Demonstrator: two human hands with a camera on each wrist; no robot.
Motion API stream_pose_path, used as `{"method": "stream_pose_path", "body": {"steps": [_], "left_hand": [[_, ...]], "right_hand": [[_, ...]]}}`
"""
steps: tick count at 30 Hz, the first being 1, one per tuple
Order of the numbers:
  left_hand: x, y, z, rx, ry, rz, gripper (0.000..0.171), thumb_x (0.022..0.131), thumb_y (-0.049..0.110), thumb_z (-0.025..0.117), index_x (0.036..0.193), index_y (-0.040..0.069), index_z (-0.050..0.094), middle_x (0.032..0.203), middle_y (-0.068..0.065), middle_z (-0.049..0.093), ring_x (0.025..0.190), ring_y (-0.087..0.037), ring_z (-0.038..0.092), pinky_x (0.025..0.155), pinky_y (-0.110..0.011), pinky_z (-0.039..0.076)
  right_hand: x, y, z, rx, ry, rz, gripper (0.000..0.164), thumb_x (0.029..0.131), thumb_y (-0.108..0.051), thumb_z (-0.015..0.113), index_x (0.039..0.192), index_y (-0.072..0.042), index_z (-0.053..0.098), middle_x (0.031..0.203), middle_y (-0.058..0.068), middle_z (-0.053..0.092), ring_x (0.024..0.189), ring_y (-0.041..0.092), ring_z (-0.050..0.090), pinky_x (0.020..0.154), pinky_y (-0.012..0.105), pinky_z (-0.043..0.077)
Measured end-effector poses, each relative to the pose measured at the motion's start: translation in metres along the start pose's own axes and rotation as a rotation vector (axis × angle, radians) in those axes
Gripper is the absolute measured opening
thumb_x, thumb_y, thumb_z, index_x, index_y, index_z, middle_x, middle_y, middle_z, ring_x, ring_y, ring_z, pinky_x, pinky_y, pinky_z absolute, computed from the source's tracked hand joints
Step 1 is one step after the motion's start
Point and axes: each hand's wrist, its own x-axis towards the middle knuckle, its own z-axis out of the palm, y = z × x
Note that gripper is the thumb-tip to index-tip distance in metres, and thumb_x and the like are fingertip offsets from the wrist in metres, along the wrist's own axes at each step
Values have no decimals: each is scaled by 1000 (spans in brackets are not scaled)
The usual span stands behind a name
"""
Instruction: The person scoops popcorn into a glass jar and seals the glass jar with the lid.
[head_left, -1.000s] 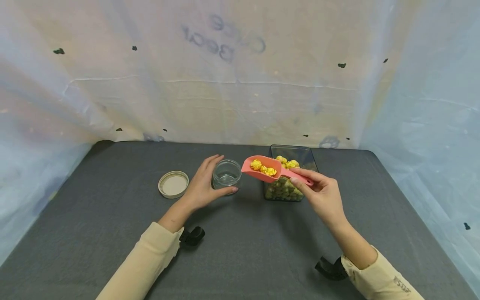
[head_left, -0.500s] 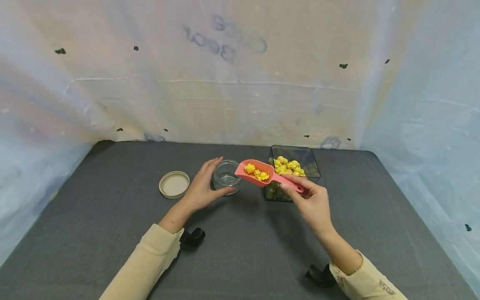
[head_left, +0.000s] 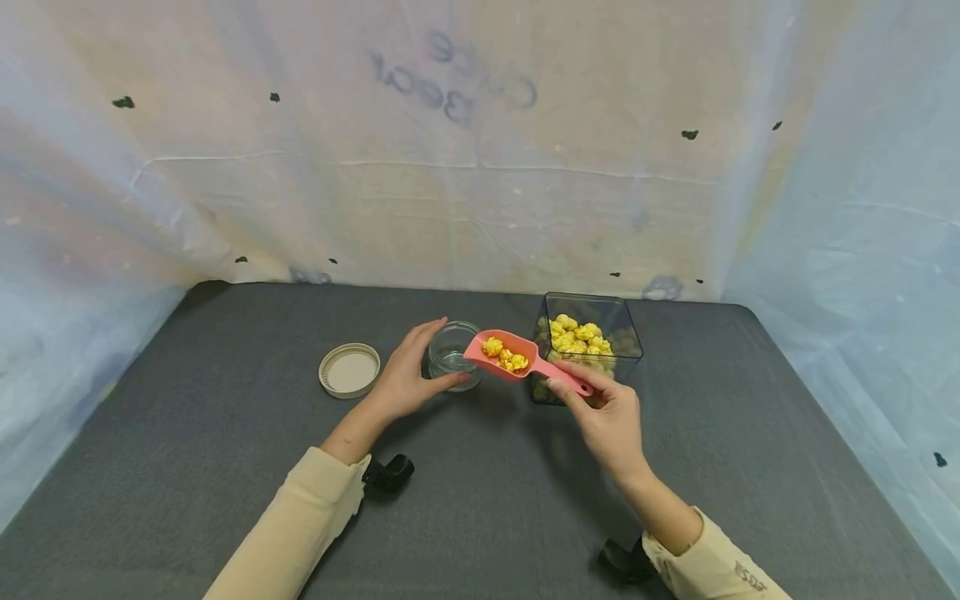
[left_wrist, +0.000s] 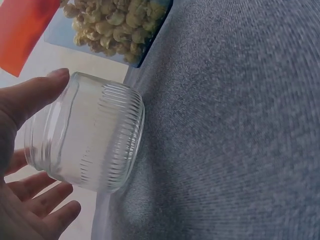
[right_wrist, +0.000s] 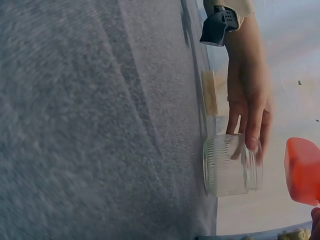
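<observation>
A clear glass jar (head_left: 450,358) with a ribbed lower wall stands upright on the table, with no lid on it. My left hand (head_left: 405,375) holds it from the left, thumb on the near side and fingers round the back, close to the rim (left_wrist: 47,130). Between thumb and fingers my right hand (head_left: 603,412) pinches the handle of a coral-pink scoop (head_left: 510,373). Several pieces of yellow popcorn (head_left: 504,354) lie in the scoop. Its tip overlaps the jar's right rim in the head view; in the right wrist view the scoop (right_wrist: 302,172) is above the jar's mouth level.
Behind the right hand stands a clear, dark-tinted square container (head_left: 630,337) part-filled with yellow popcorn. A round cream lid (head_left: 349,371) lies left of the left hand. Pale sheeting (head_left: 480,208) rises along the back and sides of the grey table (head_left: 465,508).
The right hand has carried the loaded scoop left and slightly toward me, so its tip now overlaps the jar's rim. The left hand and jar have hardly moved.
</observation>
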Motion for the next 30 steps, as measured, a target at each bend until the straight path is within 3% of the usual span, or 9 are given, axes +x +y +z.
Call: {"method": "stream_pose_path", "body": {"steps": [8, 13, 16, 25, 30], "left_hand": [[1, -6, 1, -15, -3, -27, 87, 79, 29, 80, 149, 9, 33, 147, -17, 39, 135, -36, 38, 106, -57, 35], [3, -6, 1, -103, -25, -51, 85, 80, 23, 80, 149, 12, 32, 144, -20, 41, 124, -39, 51, 99, -52, 45], [4, -7, 2, -157, -31, -55, 84, 80, 18, 79, 149, 11, 32, 145, -20, 39, 127, -39, 48, 100, -50, 45], [5, -7, 5, -211, -34, -52, 83, 81, 14, 78, 149, 9, 30, 145, -19, 37, 131, -41, 43, 98, -50, 46], [4, -8, 4, -221, -38, -59, 83, 81, 13, 78, 149, 9, 30, 145, -20, 36, 132, -42, 41, 98, -50, 46]], "right_hand": [[-1, -5, 8, -28, 16, 17, 26, 82, -4, 75, 107, -1, 73, 93, 15, 71, 61, 5, 47, 50, 17, 37], [-2, -27, 11, -68, 18, 36, 26, 81, 3, 73, 106, 7, 71, 91, 21, 70, 61, 5, 46, 51, 16, 37], [-3, -32, 12, -83, 16, 50, 26, 80, 2, 74, 106, 8, 71, 91, 20, 70, 62, 6, 46, 53, 15, 38], [-2, -28, 14, -101, 23, 6, 25, 79, 3, 74, 104, 7, 72, 93, 21, 71, 64, 6, 49, 55, 13, 41], [0, -8, 15, -94, 19, -11, 26, 80, -2, 76, 105, 1, 73, 97, 18, 72, 66, 5, 51, 56, 12, 42]]}}
